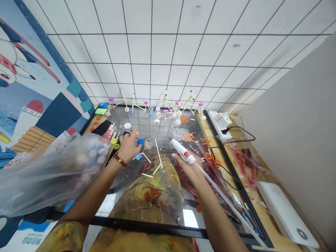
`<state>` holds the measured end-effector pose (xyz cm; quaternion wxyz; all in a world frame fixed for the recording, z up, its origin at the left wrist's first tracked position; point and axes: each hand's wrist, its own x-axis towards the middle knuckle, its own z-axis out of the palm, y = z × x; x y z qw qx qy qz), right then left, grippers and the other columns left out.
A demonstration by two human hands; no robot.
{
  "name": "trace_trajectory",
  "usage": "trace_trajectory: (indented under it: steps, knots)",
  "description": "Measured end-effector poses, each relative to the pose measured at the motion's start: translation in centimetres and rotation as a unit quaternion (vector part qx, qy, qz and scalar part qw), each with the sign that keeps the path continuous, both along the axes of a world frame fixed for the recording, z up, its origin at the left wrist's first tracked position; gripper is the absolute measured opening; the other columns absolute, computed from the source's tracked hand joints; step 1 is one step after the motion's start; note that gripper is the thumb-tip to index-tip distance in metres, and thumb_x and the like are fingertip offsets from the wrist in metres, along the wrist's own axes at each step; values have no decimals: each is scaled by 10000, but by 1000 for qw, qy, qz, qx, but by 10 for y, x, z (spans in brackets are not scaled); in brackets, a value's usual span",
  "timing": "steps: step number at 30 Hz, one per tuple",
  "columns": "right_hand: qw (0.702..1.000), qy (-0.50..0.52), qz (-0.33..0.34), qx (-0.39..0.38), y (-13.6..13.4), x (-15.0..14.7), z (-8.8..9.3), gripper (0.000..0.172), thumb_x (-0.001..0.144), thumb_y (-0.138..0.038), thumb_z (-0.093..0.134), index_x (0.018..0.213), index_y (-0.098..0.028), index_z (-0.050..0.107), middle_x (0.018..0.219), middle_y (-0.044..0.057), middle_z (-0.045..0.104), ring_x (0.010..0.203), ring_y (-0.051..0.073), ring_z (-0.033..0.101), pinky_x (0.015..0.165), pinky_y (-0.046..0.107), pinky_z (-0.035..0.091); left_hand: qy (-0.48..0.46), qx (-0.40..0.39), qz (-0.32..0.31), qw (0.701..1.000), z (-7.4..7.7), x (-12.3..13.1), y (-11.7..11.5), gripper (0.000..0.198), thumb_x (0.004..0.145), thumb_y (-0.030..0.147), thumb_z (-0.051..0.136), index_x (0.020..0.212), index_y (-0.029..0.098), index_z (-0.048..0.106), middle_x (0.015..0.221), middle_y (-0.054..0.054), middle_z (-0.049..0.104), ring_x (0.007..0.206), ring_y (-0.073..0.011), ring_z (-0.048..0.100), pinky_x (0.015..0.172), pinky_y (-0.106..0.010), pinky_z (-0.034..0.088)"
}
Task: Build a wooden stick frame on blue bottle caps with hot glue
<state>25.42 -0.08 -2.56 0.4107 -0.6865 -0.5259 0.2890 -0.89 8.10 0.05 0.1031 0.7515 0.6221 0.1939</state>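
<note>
My left hand (pixel 128 146) reaches over the glossy tabletop, with a blue bottle cap (pixel 141 142) between thumb and finger. One finger points away from the cap. Just below lie a light blue piece (pixel 138 156) and several thin wooden sticks (pixel 158 153). My right hand (pixel 190 166) is wrapped around a white glue gun (pixel 181 149), its nozzle pointing up and left. A long translucent glue stick (pixel 217 190) trails from its rear. Nearby on the left are a white cap (pixel 127 125), a yellow cap (pixel 113 141) and a green cap (pixel 116 146).
Along the back wall stand several stick-and-cap models (pixel 145 104). A plastic bag of caps (pixel 89 157) bulges at left. Orange pieces (pixel 188 137) lie behind the glue gun. At right are a power strip (pixel 220 122), black cables (pixel 228 171) and a white box (pixel 286 213).
</note>
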Motion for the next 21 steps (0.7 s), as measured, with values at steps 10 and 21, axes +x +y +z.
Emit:
trace_trajectory:
  steps: [10,21]
  knots:
    - [979,-172,111,-11,21,44,-6,187,778,-286,579,930,-176,591,874,72,663,765,204,583,693,301,430,-149,121,-57,980,-8,-39,-45,651,849,319,653,1456,252,426,1273,-73,653,1019,-236,641,954,-416,503]
    - [998,27,-7,-54,43,80,-11,464,739,-442,650,1115,-170,671,940,54,729,760,197,618,657,296,461,-236,118,-39,964,-33,-57,-67,563,868,302,663,1403,264,494,1250,-74,660,960,-213,632,920,-429,520]
